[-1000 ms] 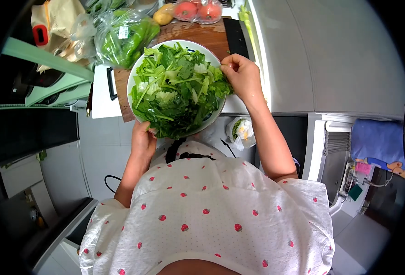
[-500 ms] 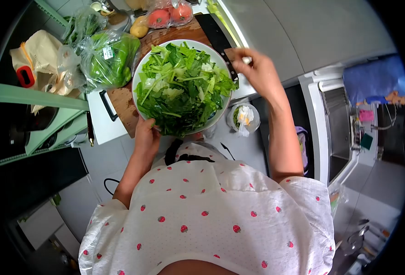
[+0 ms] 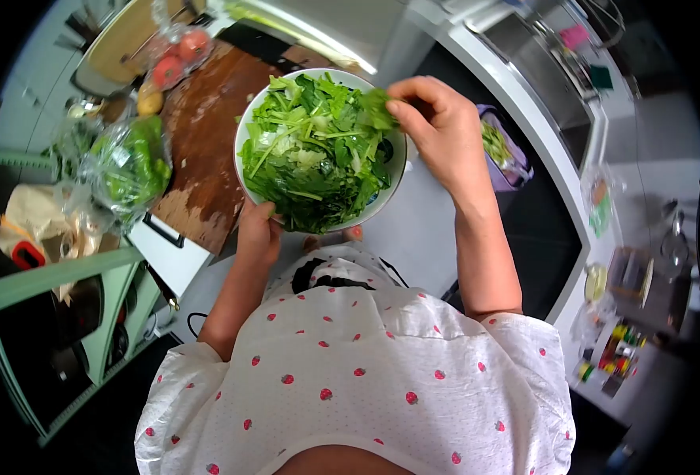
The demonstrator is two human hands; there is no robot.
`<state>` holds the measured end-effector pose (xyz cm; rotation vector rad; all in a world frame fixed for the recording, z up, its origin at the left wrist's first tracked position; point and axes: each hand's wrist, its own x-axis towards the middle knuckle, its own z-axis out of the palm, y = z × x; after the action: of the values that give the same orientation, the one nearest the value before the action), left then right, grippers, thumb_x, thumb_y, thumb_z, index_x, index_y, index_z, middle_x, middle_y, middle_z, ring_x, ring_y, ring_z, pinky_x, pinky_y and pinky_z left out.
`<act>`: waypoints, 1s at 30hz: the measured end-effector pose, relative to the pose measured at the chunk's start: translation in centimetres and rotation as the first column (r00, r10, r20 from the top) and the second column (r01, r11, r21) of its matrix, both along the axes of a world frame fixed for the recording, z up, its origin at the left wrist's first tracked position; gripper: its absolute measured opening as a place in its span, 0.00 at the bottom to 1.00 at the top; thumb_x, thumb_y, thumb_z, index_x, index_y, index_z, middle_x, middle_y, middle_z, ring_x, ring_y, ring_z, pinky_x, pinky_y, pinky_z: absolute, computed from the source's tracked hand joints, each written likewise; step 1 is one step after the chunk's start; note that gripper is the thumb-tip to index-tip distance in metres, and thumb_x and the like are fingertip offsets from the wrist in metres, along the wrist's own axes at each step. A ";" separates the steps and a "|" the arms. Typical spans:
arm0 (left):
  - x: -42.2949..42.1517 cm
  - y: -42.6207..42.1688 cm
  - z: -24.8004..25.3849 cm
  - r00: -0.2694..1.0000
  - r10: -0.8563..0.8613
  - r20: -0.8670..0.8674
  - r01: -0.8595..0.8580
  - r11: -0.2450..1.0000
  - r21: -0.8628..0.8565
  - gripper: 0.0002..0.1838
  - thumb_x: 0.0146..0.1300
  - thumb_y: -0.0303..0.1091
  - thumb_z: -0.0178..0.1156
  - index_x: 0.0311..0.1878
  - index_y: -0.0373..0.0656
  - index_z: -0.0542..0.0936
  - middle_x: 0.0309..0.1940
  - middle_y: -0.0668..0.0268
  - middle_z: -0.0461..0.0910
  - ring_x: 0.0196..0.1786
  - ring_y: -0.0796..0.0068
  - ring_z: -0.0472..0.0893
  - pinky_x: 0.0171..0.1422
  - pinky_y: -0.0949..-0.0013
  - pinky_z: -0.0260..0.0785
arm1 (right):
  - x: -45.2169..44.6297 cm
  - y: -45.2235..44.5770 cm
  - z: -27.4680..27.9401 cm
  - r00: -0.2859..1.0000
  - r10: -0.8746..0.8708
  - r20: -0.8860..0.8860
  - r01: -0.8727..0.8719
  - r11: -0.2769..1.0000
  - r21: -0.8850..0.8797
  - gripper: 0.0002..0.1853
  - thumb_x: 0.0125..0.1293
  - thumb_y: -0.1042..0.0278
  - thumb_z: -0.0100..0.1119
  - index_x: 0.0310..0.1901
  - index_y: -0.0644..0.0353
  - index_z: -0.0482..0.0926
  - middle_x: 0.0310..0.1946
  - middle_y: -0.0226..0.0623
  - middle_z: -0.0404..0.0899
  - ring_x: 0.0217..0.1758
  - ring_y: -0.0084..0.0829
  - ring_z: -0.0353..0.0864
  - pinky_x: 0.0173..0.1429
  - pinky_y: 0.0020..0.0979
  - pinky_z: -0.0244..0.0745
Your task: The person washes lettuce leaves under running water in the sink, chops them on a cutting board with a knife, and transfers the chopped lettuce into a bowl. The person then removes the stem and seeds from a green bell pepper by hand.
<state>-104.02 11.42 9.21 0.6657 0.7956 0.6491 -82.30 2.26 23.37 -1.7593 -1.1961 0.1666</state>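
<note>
A white bowl (image 3: 398,162) heaped with chopped leafy greens (image 3: 306,158) is held in front of my body. My left hand (image 3: 259,233) grips its near-left rim, thumb on top and the other fingers hidden underneath. At the right side of the bowl, my right hand (image 3: 445,131) pinches a piece of leafy green (image 3: 377,111), somewhat blurred, over the rim. A wooden cutting board (image 3: 199,119) lies beyond the bowl to the left, with a dark knife (image 3: 255,43) along its far edge.
Bagged green peppers (image 3: 132,166), a potato (image 3: 149,100) and bagged tomatoes (image 3: 180,55) sit left of and on the board. A purple-rimmed bin (image 3: 508,154) holding green scraps stands at right, below the sink (image 3: 524,63). A green shelf (image 3: 65,277) is at left.
My view and body have turned right, with the bowl carried off the board's edge. My right hand has moved from beside the knife to the bowl's edge and now pinches a green leaf.
</note>
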 end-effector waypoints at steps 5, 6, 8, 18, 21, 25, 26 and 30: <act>4.1 -2.6 0.8 0.979 -0.201 -0.044 0.202 0.979 0.023 0.26 0.50 0.22 0.43 0.57 0.45 0.65 0.34 0.72 0.71 0.27 0.86 0.66 0.25 0.81 0.56 | 1.2 -4.2 0.6 0.965 -0.080 0.252 0.079 0.997 0.015 0.09 0.51 0.74 0.59 0.36 0.63 0.78 0.31 0.44 0.76 0.35 0.45 0.76 0.40 0.36 0.70; 5.3 -3.3 1.3 0.966 -0.253 -0.052 0.254 0.967 0.030 0.27 0.50 0.21 0.42 0.58 0.47 0.63 0.33 0.73 0.70 0.24 0.89 0.64 0.19 0.84 0.51 | 1.8 -5.6 0.8 0.958 -0.123 0.257 0.121 0.992 0.026 0.09 0.51 0.74 0.58 0.36 0.63 0.78 0.31 0.44 0.76 0.36 0.45 0.76 0.41 0.37 0.70; 6.5 -3.9 1.6 0.950 -0.309 -0.049 0.310 0.950 0.024 0.27 0.51 0.21 0.42 0.58 0.45 0.63 0.32 0.72 0.70 0.24 0.86 0.65 0.20 0.82 0.52 | 2.0 -8.0 1.3 0.929 -0.243 0.280 0.233 0.970 0.068 0.10 0.52 0.76 0.57 0.38 0.62 0.78 0.32 0.42 0.76 0.35 0.40 0.76 0.40 0.34 0.71; 19.4 -13.4 0.3 0.750 -0.652 0.108 0.658 0.752 -0.035 0.29 0.51 0.20 0.41 0.61 0.39 0.60 0.52 0.59 0.69 0.52 0.66 0.73 0.54 0.63 0.68 | 6.8 -21.9 0.3 0.821 -0.434 0.372 0.390 0.901 0.189 0.08 0.52 0.74 0.55 0.35 0.61 0.78 0.32 0.40 0.78 0.40 0.38 0.76 0.52 0.39 0.64; 23.2 -16.8 1.1 0.681 -0.727 0.090 0.732 0.680 -0.043 0.27 0.52 0.21 0.42 0.60 0.42 0.61 0.46 0.62 0.71 0.43 0.71 0.74 0.47 0.66 0.71 | 9.6 -27.1 1.9 0.665 -0.706 0.244 0.581 0.694 0.424 0.11 0.53 0.78 0.52 0.40 0.63 0.77 0.37 0.42 0.77 0.41 0.37 0.77 0.48 0.30 0.70; 27.9 -17.5 0.3 0.563 -0.826 0.023 0.826 0.563 -0.026 0.19 0.54 0.25 0.44 0.51 0.42 0.66 0.42 0.62 0.74 0.39 0.66 0.77 0.40 0.58 0.73 | 12.6 -33.0 -1.8 0.360 -0.924 0.132 0.880 0.383 0.281 0.14 0.53 0.74 0.55 0.43 0.64 0.75 0.37 0.44 0.76 0.40 0.42 0.76 0.46 0.35 0.71; 28.9 -17.7 -0.2 0.526 -0.850 0.009 0.850 0.526 -0.007 0.16 0.54 0.27 0.45 0.48 0.41 0.67 0.42 0.60 0.74 0.41 0.62 0.78 0.41 0.53 0.74 | 12.5 -34.6 -3.2 0.288 -0.954 0.088 0.942 0.299 0.156 0.16 0.54 0.72 0.55 0.46 0.65 0.74 0.38 0.44 0.77 0.41 0.41 0.77 0.47 0.34 0.71; 34.0 -20.5 2.4 0.394 -0.916 0.077 0.919 0.395 0.005 0.13 0.55 0.27 0.45 0.46 0.40 0.68 0.38 0.59 0.76 0.36 0.63 0.78 0.38 0.53 0.75 | 11.1 -37.9 -7.2 0.140 -0.870 -0.474 0.965 0.226 -0.130 0.27 0.61 0.54 0.53 0.56 0.64 0.68 0.43 0.40 0.77 0.41 0.28 0.76 0.44 0.28 0.70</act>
<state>-70.04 -9.12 11.59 0.9210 0.2476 -0.4021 -71.21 -35.67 16.14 -1.8039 0.4204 -0.2983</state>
